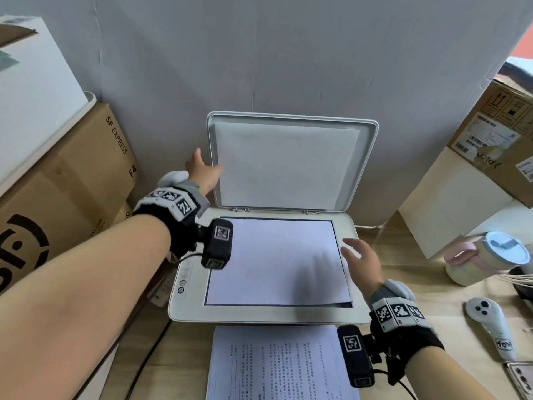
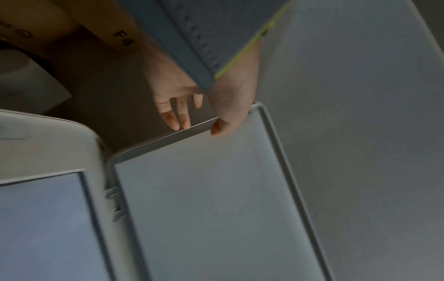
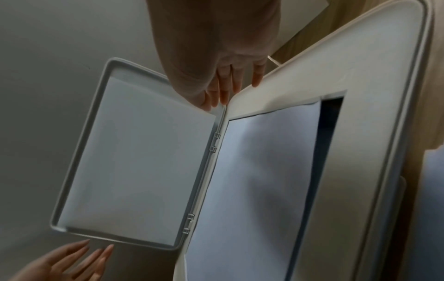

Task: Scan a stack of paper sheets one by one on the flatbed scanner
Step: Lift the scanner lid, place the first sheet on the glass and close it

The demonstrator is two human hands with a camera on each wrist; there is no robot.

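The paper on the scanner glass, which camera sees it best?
The head view: the sheet lies whole and unblurred on the glass, slightly askew. The right wrist view shows most of it at a slant; the left wrist view catches only a blurred corner.

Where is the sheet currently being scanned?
In the head view, the blank white paper sheet lies on the white flatbed scanner's glass under the raised lid, just left of the open right hand.
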